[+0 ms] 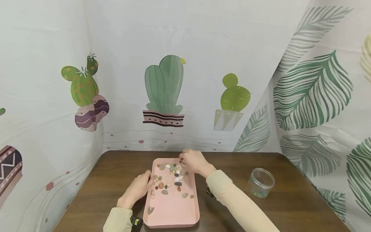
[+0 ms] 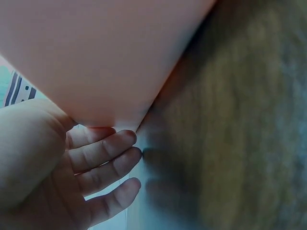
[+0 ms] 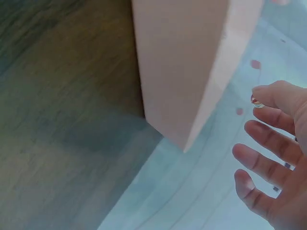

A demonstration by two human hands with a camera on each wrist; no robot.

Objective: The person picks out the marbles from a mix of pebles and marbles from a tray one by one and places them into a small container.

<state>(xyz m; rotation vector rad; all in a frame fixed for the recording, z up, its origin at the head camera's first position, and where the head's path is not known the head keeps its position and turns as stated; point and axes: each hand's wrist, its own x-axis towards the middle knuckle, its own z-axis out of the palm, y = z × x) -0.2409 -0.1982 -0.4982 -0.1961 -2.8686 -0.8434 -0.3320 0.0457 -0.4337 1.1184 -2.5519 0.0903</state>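
Observation:
A pink tray (image 1: 171, 209) lies lengthwise on the table, with many small stones scattered over its far half. At its left edge is my left hand (image 1: 137, 187); the thumb goes over the rim and the fingers (image 2: 103, 165) lie against the outside of the wall. My right hand (image 1: 192, 161) is above the tray's far right corner. Between its thumb and index finger it pinches a small clear glass marble (image 3: 257, 102), while the other fingers are spread loosely. White pebbles (image 1: 178, 175) and a dark flat pebble (image 1: 178, 184) lie below that hand.
To the right of the tray stands a clear round jar (image 1: 261, 183) with blue and green pieces at its bottom. The brown wooden table (image 1: 232, 206) ends against a hanging cloth (image 1: 121, 96) printed with cacti and leaves.

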